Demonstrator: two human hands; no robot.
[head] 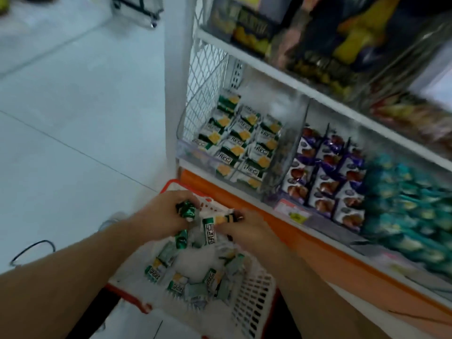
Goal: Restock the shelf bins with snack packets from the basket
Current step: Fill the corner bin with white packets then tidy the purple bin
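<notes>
Blurred shelf [305,86]; hands hide held packets [187,211].

Dim, bluish light — motion blur throughout, worst at right.

One head-worn wide-angle view looks steeply down and forward, close over the basket [254,297] at lower centre. The shelf [305,94] slants across the right of the frame, near; bare floor [73,118] fills the left.
</notes>
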